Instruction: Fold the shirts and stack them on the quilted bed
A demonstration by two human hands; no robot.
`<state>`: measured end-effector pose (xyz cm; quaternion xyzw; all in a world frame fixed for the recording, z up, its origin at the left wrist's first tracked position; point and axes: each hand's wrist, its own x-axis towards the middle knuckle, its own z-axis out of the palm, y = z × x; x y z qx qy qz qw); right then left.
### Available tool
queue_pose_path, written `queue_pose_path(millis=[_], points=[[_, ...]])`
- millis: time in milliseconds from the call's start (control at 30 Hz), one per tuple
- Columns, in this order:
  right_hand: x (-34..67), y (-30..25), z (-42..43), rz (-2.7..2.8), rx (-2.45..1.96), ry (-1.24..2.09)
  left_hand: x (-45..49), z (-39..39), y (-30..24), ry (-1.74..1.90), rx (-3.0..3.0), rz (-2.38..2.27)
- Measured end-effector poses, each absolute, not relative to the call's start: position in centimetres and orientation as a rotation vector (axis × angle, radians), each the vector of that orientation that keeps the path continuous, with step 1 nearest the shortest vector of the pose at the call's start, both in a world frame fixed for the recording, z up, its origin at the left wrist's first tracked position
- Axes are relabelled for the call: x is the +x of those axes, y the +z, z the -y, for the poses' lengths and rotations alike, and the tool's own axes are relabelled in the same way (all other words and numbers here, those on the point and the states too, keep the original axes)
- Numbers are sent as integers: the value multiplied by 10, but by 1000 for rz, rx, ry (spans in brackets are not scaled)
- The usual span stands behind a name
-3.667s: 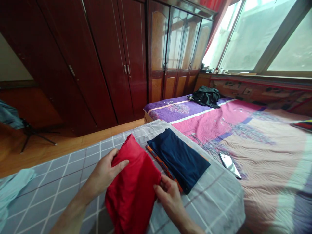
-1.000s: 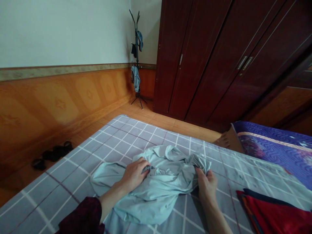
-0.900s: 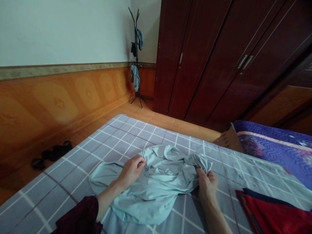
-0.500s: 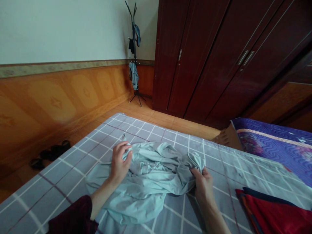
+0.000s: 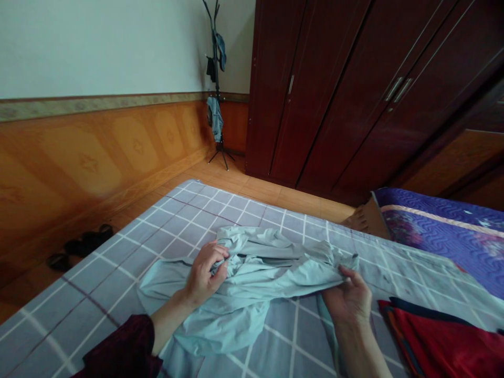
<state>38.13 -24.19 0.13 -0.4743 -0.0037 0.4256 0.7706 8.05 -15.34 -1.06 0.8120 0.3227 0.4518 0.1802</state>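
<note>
A crumpled pale grey-green garment [image 5: 252,294] lies across the checked bed sheet, its exact kind hidden by the folds. My left hand [image 5: 207,270] pinches a gathered part of its upper left side between thumb and fingers. At the garment's right end, my right hand [image 5: 350,296] grips the edge with the thumb on top and the palm turned partly up. Between the two hands the cloth is stretched out, with loose folds along the top. Its lower left portion spreads flat on the bed.
Folded red and dark clothes [image 5: 452,336] lie at the right on the grey checked bed [image 5: 157,226]. Beyond are a purple quilted cover [image 5: 444,220], a dark red wardrobe [image 5: 315,94] and a coat stand [image 5: 216,94]. Black sandals [image 5: 82,247] rest on the floor at left.
My right hand has moved right and pulled the garment's end outward, turning palm up. My left hand has gone from loosely open fingers to a grip on the cloth, slightly to the right.
</note>
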Motion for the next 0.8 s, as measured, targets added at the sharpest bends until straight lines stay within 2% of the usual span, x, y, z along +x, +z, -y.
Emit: queue_pose_path(millis=[67, 167, 367, 433, 500, 667, 800], points=[[381, 3, 244, 61, -1013, 948, 77, 152, -9, 1241, 2142, -1032], [368, 3, 256, 219, -1033, 1108, 75, 153, -3, 982, 2044, -1105], [338, 8, 273, 889, -923, 1805, 93, 184, 13, 770, 2292, -574], [336, 13, 270, 1043, -873, 1889, 102, 196, 10, 692, 2398, -488], [336, 14, 264, 1030, -906, 1777, 108, 203, 3, 658, 2476, -533], [336, 7, 246, 712, -1205, 1260, 113, 209, -5, 699, 2599, -555], [324, 6, 241, 714, -1339, 1144, 116, 225, 6, 683, 2727, -374]])
